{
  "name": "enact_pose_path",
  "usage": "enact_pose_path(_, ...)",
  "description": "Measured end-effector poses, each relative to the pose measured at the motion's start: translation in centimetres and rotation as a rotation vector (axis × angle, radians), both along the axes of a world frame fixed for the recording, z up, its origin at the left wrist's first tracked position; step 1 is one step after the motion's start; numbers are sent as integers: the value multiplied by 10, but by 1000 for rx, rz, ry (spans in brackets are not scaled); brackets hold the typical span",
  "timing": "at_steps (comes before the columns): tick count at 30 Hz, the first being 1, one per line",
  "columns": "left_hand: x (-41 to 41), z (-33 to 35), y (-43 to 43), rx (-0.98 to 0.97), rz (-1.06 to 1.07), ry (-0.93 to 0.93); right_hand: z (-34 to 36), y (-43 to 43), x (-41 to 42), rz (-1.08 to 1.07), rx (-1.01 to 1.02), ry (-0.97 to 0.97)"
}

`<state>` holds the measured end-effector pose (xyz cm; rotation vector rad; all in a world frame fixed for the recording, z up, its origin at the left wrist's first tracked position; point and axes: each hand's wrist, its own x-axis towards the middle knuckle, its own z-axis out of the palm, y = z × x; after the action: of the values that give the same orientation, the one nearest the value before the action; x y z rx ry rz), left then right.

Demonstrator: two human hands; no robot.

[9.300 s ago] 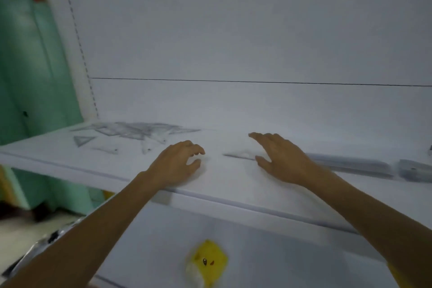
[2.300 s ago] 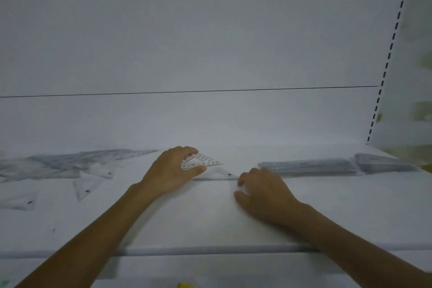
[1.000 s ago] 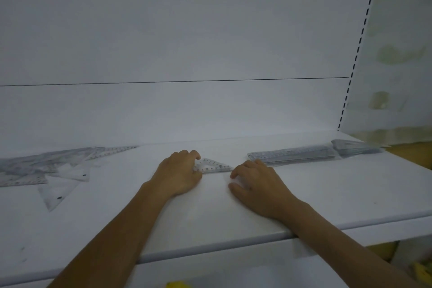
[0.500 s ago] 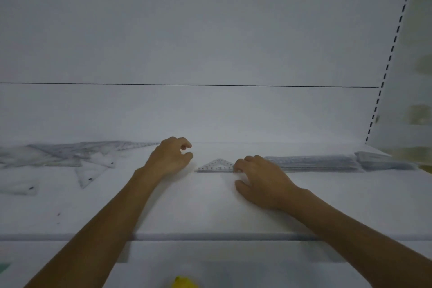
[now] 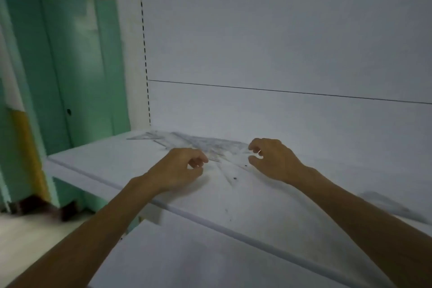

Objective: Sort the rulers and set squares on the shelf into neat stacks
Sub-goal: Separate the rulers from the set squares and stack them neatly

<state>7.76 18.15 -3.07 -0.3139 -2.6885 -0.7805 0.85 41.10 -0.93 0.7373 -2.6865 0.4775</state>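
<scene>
A loose pile of clear rulers and set squares (image 5: pixel 187 141) lies spread over the left part of the white shelf (image 5: pixel 112 166). One clear set square (image 5: pixel 230 170) lies flat at the pile's near edge, between my hands. My left hand (image 5: pixel 180 167) hovers just left of it, fingers curled and apart, holding nothing. My right hand (image 5: pixel 272 156) hovers just right of it, thumb and fingers parted, also with nothing in it. A blurred grey stack of set squares (image 5: pixel 385 203) shows at the right, partly hidden behind my right forearm.
The shelf's white back panel rises behind the pile, with a slotted upright (image 5: pixel 143 49) at the left end. A green wall and door (image 5: pixel 74 54) stand beyond the shelf's left end. Another white shelf surface lies below the front edge.
The view has swung left. Both hands left the small set square by the ruler stack and now hover over the loose pile at the left end.
</scene>
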Motion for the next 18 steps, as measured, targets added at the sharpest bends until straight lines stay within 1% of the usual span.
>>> enact_pose_path(3, -14, 1, -57, -47, 8, -35, -3, -45, -21, -35, 5, -32)
enact_pose_path(7, -41, -4, -111, -55, -6, -21, -10, -89, -43, -79, 9, -27)
enact_pose_path(12, -80, -10, -149, -126, -91, -46, -19, -130, -60, -117, 2, -52)
enact_pose_path(15, -98, -15, -167, -135, -111, -59, -21, -150, -68, -102, 0, 0)
enact_pose_path(18, -115, -16, -175, -98, -131, -24, -20, -169, -74, -95, 35, 38)
